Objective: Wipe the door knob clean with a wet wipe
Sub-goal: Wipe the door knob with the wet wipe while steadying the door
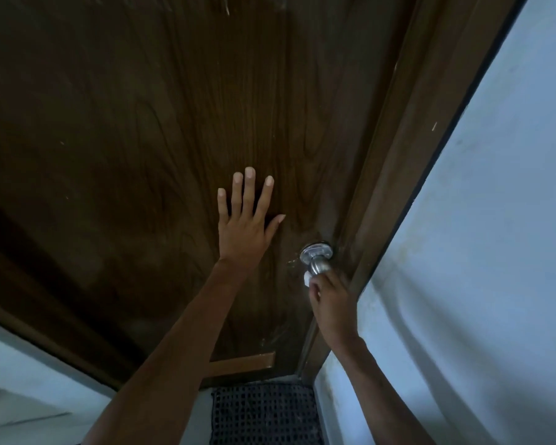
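A silver metal door knob (319,264) with a round base plate sits at the right edge of a dark brown wooden door (161,130). My right hand (329,300) is closed around the knob's front from below, with a small white wet wipe (307,279) showing at the fingertips on the knob's lower left side. Most of the wipe is hidden in the hand. My left hand (246,226) lies flat on the door to the left of the knob, fingers spread, holding nothing.
The brown door frame (408,162) runs along the knob's right side, with a pale blue wall (495,252) beyond it. A dark perforated mat (264,412) lies on the floor at the door's foot. Pale wall also shows at lower left.
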